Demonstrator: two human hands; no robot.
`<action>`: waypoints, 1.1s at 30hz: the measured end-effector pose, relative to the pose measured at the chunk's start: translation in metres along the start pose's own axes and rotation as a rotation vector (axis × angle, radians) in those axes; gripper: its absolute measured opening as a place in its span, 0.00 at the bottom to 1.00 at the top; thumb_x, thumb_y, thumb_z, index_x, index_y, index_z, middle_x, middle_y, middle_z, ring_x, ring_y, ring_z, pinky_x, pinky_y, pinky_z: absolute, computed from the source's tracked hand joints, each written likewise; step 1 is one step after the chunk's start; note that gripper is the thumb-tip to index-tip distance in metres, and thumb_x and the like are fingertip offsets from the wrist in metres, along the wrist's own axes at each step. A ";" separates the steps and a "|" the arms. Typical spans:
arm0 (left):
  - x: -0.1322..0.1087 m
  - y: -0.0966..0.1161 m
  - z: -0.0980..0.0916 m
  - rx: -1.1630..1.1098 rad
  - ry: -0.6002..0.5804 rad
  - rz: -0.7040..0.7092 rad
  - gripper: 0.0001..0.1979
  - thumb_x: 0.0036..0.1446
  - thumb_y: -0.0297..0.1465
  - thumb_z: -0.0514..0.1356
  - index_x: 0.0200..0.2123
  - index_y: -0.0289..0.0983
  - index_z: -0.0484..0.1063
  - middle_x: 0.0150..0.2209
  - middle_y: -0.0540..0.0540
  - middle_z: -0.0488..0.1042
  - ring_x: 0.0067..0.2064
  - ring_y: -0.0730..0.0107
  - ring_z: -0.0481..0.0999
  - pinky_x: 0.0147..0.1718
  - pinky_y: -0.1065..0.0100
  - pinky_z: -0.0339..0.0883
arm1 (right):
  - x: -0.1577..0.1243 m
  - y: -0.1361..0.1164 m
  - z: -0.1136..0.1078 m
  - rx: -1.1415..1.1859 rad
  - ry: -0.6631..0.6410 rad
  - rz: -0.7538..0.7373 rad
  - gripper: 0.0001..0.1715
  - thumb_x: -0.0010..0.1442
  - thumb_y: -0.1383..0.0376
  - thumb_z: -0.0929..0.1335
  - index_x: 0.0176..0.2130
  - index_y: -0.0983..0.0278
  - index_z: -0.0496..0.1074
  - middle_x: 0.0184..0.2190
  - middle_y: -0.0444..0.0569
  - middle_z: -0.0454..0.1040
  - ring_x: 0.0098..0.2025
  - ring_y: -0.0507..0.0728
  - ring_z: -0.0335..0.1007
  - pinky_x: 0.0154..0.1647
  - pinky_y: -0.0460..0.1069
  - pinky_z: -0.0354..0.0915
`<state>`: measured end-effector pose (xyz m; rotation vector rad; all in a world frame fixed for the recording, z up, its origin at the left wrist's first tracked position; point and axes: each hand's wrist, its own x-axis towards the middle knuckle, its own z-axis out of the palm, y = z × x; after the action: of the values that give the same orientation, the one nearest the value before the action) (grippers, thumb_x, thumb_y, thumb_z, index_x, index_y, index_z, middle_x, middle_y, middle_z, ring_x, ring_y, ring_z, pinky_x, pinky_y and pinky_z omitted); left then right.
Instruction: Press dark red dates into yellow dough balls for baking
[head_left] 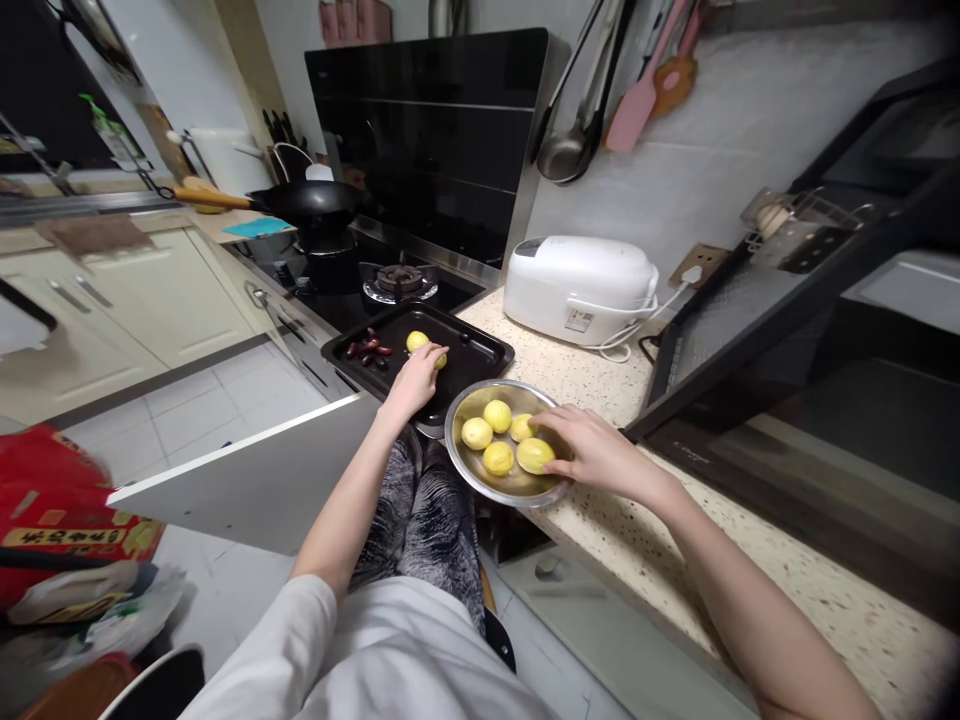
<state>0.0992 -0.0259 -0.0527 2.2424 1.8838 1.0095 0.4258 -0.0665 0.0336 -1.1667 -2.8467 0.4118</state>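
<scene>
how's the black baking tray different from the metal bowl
The baking tray is black, rectangular and shallow; the metal bowl is shiny, round and deeper. The tray holds two yellow balls plus dark red pieces, while the bowl holds five yellow balls only. The left hand reaches into the tray; the right hand is in the bowl. Both sit at the counter edge.

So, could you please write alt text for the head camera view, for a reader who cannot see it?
A person's left hand sets a yellow dough ball on a black baking tray, while the right hand grips another ball in a round steel bowl on a speckled counter beside a white rice cooker.
</scene>
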 end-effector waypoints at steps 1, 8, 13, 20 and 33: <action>0.000 0.001 0.001 0.021 0.007 -0.005 0.27 0.60 0.17 0.54 0.61 0.36 0.70 0.60 0.34 0.70 0.62 0.48 0.73 0.63 0.47 0.69 | 0.000 0.000 0.000 -0.001 -0.001 -0.006 0.30 0.57 0.64 0.77 0.58 0.63 0.73 0.58 0.59 0.76 0.61 0.70 0.71 0.62 0.64 0.65; -0.004 0.006 0.000 0.030 0.040 -0.081 0.19 0.55 0.18 0.63 0.49 0.37 0.73 0.54 0.37 0.70 0.53 0.48 0.77 0.52 0.48 0.76 | 0.000 -0.002 0.002 0.012 -0.014 -0.052 0.29 0.57 0.65 0.77 0.57 0.62 0.73 0.59 0.59 0.75 0.61 0.70 0.70 0.62 0.65 0.66; -0.015 0.019 -0.014 -0.243 0.164 -0.037 0.14 0.57 0.25 0.66 0.47 0.38 0.73 0.50 0.41 0.72 0.51 0.54 0.77 0.50 0.52 0.78 | 0.001 -0.001 0.004 0.040 -0.008 -0.071 0.30 0.56 0.64 0.77 0.57 0.62 0.74 0.58 0.59 0.75 0.61 0.71 0.70 0.62 0.65 0.66; -0.056 0.082 -0.044 -0.517 0.089 0.107 0.13 0.63 0.37 0.67 0.49 0.39 0.74 0.48 0.43 0.74 0.50 0.61 0.76 0.47 0.63 0.77 | 0.001 -0.001 0.006 0.065 0.015 -0.141 0.32 0.58 0.63 0.77 0.60 0.62 0.72 0.61 0.59 0.72 0.64 0.70 0.67 0.65 0.66 0.65; -0.090 0.104 -0.048 -0.425 -0.110 0.194 0.14 0.66 0.34 0.65 0.55 0.41 0.74 0.52 0.41 0.73 0.53 0.59 0.77 0.55 0.62 0.71 | 0.001 -0.013 0.010 0.125 -0.020 -0.321 0.24 0.71 0.56 0.68 0.62 0.59 0.72 0.62 0.57 0.73 0.64 0.67 0.67 0.67 0.66 0.64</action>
<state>0.1606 -0.1512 -0.0102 2.1943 1.2788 1.1535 0.4147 -0.0770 0.0276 -0.6716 -2.9025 0.5729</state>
